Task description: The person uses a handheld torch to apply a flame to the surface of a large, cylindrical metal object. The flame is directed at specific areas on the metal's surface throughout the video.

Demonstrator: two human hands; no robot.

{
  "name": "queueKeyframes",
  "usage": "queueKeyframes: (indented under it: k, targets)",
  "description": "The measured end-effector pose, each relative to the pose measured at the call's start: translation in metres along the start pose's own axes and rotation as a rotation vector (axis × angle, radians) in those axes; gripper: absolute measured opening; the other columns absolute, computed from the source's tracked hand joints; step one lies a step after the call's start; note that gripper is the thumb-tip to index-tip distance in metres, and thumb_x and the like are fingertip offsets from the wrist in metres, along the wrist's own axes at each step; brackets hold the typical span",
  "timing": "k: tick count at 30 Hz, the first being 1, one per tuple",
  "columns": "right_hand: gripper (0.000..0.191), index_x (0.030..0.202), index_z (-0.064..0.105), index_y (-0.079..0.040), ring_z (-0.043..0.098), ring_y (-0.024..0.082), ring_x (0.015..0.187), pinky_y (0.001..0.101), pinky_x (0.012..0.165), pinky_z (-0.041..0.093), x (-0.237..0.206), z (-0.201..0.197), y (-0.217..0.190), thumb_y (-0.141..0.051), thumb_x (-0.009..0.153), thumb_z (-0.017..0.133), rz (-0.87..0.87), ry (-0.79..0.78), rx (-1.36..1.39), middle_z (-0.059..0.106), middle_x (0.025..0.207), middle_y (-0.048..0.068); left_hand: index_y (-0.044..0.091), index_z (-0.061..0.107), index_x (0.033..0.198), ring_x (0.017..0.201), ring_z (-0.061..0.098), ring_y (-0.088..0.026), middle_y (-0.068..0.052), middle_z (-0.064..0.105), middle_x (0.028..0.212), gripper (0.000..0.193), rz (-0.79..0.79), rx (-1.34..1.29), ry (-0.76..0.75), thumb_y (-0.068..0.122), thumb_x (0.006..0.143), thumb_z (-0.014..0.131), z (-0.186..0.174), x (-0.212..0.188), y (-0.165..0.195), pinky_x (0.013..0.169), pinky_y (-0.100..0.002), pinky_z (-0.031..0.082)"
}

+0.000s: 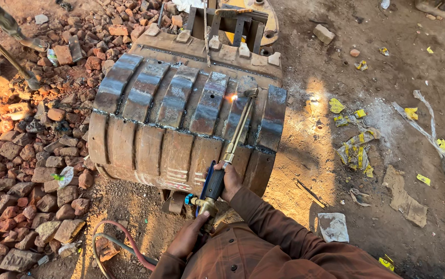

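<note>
Low in the middle of the frame, the right hand [229, 182] wraps its grip around the blue handle of a cutting torch [231, 147], fingers pressed together on it. The left hand [188, 237], just below and left, closes its grip on the torch's brass valve end, where a red hose [129, 243] and a grey one curl away toward the bottom edge. From the handle the brass tube runs up and right to its tip, where a small bright flame touches the upper right ribs of a large rusty excavator bucket [181, 129] lying on the dirt at frame centre. Broken bricks [26, 170] cover the left side; yellow paper scraps [356, 150] lie on the ground at right.
</note>
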State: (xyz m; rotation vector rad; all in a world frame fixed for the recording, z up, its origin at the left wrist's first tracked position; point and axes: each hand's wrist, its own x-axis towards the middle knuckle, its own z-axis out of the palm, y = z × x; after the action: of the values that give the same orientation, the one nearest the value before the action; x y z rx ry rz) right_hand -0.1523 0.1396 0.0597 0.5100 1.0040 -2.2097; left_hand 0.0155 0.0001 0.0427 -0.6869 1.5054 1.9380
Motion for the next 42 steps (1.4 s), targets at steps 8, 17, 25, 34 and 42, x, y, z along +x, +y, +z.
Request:
queueKeyframes:
  k: [8, 17, 25, 34, 42]
  targets:
    - [0.033, 0.107, 0.047, -0.008, 0.069, 0.029, 0.088, 0.0527, 0.079, 0.062, 0.002, 0.003, 0.000, -0.020, 0.080, 0.061, 0.007, 0.023, -0.017, 0.063, 0.097, 0.012, 0.000, 0.074, 0.084, 0.051, 0.046, -0.014, -0.005, 0.056, 0.060, 0.067, -0.012, 0.016, 0.000, 0.064, 0.091, 0.056, 0.001, -0.009, 0.009, 0.050, -0.028, 0.033]
    - [0.031, 0.106, 0.051, -0.004, 0.069, 0.027, 0.087, 0.0520, 0.077, 0.063, 0.001, 0.001, -0.002, -0.021, 0.081, 0.058, 0.007, 0.000, -0.042, 0.064, 0.094, 0.013, 0.000, 0.074, 0.083, 0.047, 0.044, -0.013, -0.003, 0.056, 0.059, 0.069, 0.005, 0.042, -0.019, 0.065, 0.092, 0.055, 0.001, -0.005, 0.005, 0.047, -0.029, 0.033]
    - [0.031, 0.105, 0.053, 0.000, 0.069, 0.027, 0.087, 0.0522, 0.076, 0.063, 0.003, 0.003, -0.006, -0.021, 0.081, 0.057, 0.008, 0.001, -0.032, 0.064, 0.093, 0.013, 0.000, 0.073, 0.082, 0.047, 0.044, -0.013, -0.004, 0.057, 0.058, 0.067, 0.014, 0.026, -0.043, 0.063, 0.092, 0.055, 0.003, -0.008, 0.016, 0.047, -0.028, 0.031]
    - [0.031, 0.107, 0.050, -0.004, 0.068, 0.028, 0.088, 0.0527, 0.078, 0.062, 0.001, 0.003, -0.006, -0.020, 0.081, 0.057, -0.013, 0.005, -0.022, 0.063, 0.096, 0.013, 0.000, 0.072, 0.082, 0.046, 0.047, -0.014, -0.006, 0.060, 0.058, 0.064, 0.020, -0.009, -0.067, 0.061, 0.093, 0.056, 0.002, -0.007, 0.014, 0.047, -0.028, 0.033]
    - [0.035, 0.109, 0.052, -0.001, 0.068, 0.029, 0.089, 0.0529, 0.080, 0.062, 0.002, -0.008, -0.003, -0.022, 0.081, 0.057, 0.000, 0.014, 0.003, 0.063, 0.097, 0.013, 0.001, 0.071, 0.078, 0.042, 0.043, -0.013, -0.005, 0.057, 0.056, 0.066, 0.008, 0.068, -0.061, 0.064, 0.093, 0.054, 0.002, -0.005, 0.013, 0.044, -0.029, 0.029]
